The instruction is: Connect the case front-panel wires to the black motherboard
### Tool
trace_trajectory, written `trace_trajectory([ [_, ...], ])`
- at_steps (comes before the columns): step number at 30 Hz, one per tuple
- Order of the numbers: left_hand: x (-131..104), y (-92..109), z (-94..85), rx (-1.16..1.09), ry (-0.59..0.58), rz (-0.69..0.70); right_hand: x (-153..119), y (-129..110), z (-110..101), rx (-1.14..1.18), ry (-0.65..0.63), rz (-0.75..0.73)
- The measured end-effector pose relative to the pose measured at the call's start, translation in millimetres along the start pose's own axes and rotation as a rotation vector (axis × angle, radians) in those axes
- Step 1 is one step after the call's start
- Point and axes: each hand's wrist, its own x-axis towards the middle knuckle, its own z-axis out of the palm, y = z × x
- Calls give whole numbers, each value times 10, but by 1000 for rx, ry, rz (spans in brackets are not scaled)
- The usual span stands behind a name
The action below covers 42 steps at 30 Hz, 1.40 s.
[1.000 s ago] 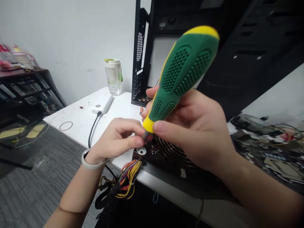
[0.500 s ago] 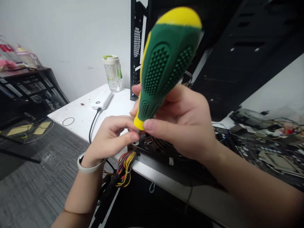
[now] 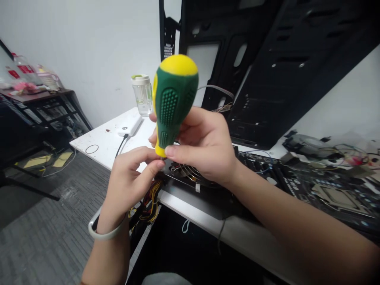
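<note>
A green and yellow screwdriver (image 3: 175, 99) stands nearly upright, its handle's yellow cap toward me. My right hand (image 3: 208, 142) grips the lower handle between thumb and fingers. Close around the short shaft, my left hand (image 3: 133, 174) pinches with thumb and forefinger just below the yellow collar. Both hands are over a corner of a black power supply (image 3: 184, 190) with a round wire fan grille (image 3: 192, 172). The screwdriver's tip is hidden behind the left fingers. A bundle of yellow, red and black cables (image 3: 152, 198) leaves the power supply's left end.
Behind the hands rises a black computer case (image 3: 267, 79). A motherboard (image 3: 335, 198) lies to the right. On the white table (image 3: 97, 138) are a white power bank (image 3: 130, 126) with a black cable and a clear drinking cup (image 3: 142, 95). A dark side table (image 3: 38, 97) holds bottles.
The screwdriver handle appears lower, smaller and further left, with both hands still around it. The view has shifted, showing more of the computer case and motherboard.
</note>
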Motion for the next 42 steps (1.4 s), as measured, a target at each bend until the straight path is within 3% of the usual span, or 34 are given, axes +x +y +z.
trace_trajectory([
  [11, 54, -58, 48, 29, 6, -68, 158, 107, -61, 53, -1, 79],
  [21, 33, -73, 54, -28, -3, -48, 76, 91, 25, -153, 65, 3],
  [26, 0, -114, 72, -34, 12, -57, 64, 57, 48, -224, 127, 49],
  [34, 10, -122, 120, -111, 21, -92, 130, 17, -8, -210, 106, 85],
  [42, 6, -123, 142, -170, 98, -125, 126, 87, 1, 38, -60, 41],
])
